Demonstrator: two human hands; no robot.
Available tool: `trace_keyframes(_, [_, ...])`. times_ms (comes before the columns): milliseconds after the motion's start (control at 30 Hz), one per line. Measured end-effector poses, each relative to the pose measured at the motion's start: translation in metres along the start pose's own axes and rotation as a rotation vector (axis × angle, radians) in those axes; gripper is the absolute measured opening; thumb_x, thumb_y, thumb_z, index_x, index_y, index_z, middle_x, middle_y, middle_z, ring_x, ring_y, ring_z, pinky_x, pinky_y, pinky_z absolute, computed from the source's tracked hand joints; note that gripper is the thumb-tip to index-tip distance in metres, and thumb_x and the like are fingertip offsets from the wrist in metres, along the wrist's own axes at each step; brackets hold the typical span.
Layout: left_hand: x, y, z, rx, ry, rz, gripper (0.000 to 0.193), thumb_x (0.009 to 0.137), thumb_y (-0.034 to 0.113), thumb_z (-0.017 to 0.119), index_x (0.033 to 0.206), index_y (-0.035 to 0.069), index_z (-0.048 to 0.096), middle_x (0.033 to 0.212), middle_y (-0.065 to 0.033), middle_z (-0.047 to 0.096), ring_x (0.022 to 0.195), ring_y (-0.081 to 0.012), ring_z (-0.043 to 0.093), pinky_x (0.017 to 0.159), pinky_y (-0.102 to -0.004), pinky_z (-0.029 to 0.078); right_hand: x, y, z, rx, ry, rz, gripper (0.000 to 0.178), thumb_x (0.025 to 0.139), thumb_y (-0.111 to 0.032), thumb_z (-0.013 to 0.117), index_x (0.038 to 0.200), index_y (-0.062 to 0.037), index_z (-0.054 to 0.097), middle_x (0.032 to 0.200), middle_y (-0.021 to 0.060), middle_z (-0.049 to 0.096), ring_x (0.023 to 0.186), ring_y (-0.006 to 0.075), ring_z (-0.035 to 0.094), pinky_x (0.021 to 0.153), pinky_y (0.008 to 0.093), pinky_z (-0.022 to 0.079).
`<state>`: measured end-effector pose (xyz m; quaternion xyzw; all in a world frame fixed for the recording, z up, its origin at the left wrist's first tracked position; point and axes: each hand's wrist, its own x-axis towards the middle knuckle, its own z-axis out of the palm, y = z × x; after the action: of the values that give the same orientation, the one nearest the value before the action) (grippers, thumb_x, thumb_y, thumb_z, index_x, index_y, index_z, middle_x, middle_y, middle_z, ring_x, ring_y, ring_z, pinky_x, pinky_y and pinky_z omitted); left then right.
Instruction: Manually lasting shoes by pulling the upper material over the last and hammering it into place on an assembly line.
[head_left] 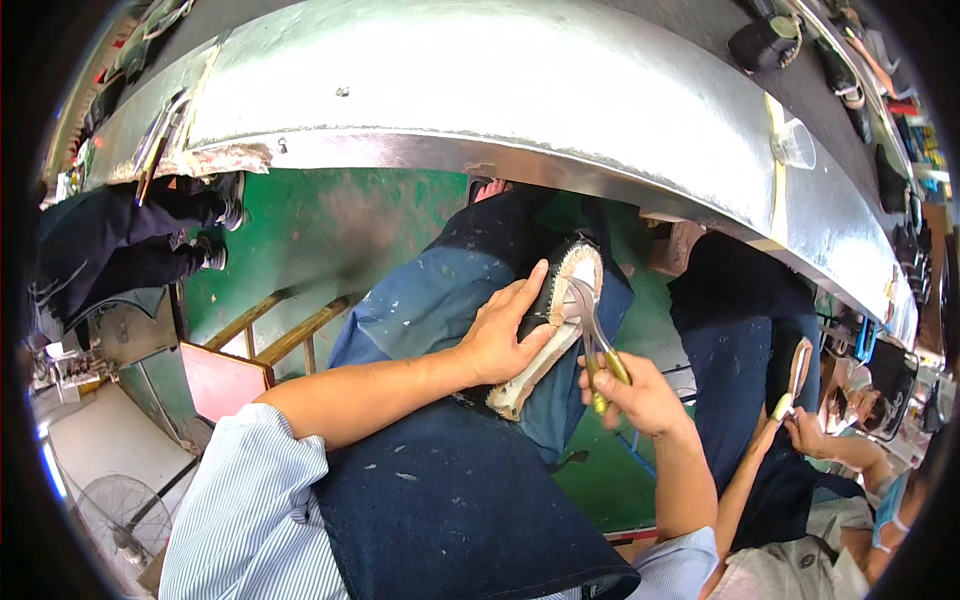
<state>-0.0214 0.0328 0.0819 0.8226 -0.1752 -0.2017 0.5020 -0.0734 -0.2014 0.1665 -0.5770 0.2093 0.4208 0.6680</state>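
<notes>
A black shoe upper on a pale last [556, 322] lies sole-up across my blue-jeaned thigh. My left hand [503, 333] presses on its left side and holds it steady. My right hand [640, 395] grips yellow-handled metal pliers [592, 335], whose jaws bite the upper's edge near the toe. Small nails or stitches ring the toe's rim.
A long shiny metal bench edge [480, 90] curves overhead. To my right a seated person's hand [805, 425] holds a similar tool over another shoe. Green floor [320, 225], a wooden frame [280, 335], a fan [120, 515] and another person's legs [130, 240] lie to the left.
</notes>
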Motion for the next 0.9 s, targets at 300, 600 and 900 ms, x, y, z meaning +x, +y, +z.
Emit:
trace_keyframes(300, [0.004, 0.001, -0.006, 0.147, -0.072, 0.14, 0.075, 0.091, 0.011, 0.058, 0.155, 0.011, 0.019, 0.147, -0.0311, 0.03, 0.131, -0.0468, 0.041, 0.109, -0.0425, 0.037, 0.049, 0.088, 0.07, -0.327, 0.678, -0.592, 0.023, 0.093, -0.015, 0.063, 0.11, 0.0013, 0.059, 0.08, 0.0034, 0.063, 0.068, 0.012, 0.059, 0.062, 0.0269, 0.048])
trace_keyframes(600, [0.01, 0.021, -0.009, 0.241, -0.181, -0.009, 0.056, 0.096, 0.026, 0.051, 0.15, 0.029, 0.034, 0.141, -0.0378, 0.034, 0.116, -0.0543, 0.051, 0.098, -0.0517, 0.047, -0.01, 0.048, 0.008, 0.213, 0.127, -0.092, 0.025, 0.099, -0.02, 0.054, 0.111, 0.002, 0.058, 0.087, 0.0092, 0.064, 0.071, 0.0153, 0.062, 0.049, 0.0233, 0.048])
trace_keyframes(900, [0.013, 0.029, -0.009, 0.355, -0.293, 0.042, 0.051, 0.097, 0.028, 0.049, 0.146, 0.034, 0.04, 0.139, -0.0394, 0.034, 0.109, -0.0528, 0.057, 0.088, -0.0512, 0.053, 0.019, 0.0, 0.009, -0.535, 0.473, -0.46, 0.042, 0.105, -0.031, 0.038, 0.089, 0.0015, 0.06, 0.071, 0.0081, 0.061, 0.062, 0.0157, 0.059, 0.061, 0.0311, 0.047])
